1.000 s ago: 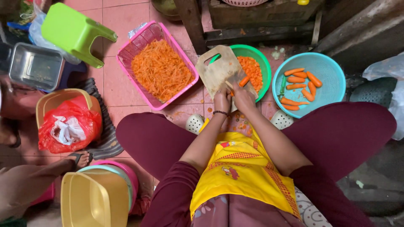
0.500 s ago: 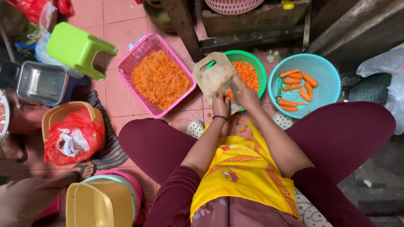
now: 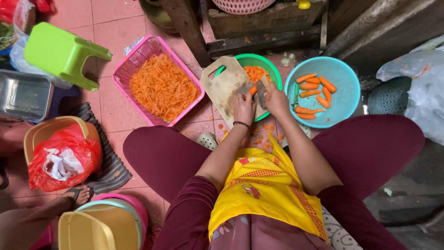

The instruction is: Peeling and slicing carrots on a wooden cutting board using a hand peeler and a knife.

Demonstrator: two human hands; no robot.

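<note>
A wooden cutting board (image 3: 225, 85) rests tilted over a green bowl (image 3: 270, 67) that holds cut carrot pieces. My left hand (image 3: 243, 107) presses a carrot piece (image 3: 252, 90) onto the board. My right hand (image 3: 276, 99) grips a crinkle-edged cutter (image 3: 262, 91) right beside that piece. Just to the right, a turquoise colander (image 3: 347, 90) holds several whole peeled carrots and a green-handled peeler (image 3: 296, 95). At the left, a pink basket (image 3: 141, 53) is filled with shredded carrot.
A lime green stool (image 3: 62, 53) lies tipped at top left beside a metal tray (image 3: 21, 95). A yellow tub with a red plastic bag (image 3: 62, 155) and stacked tubs (image 3: 99, 224) stand at lower left. Another person's foot (image 3: 76, 196) is there. A dark table leg (image 3: 185, 23) stands ahead.
My view has shifted, so everything sits lower in frame. Both hands stayed at the board, and my right hand's cutter now sits against the carrot piece.
</note>
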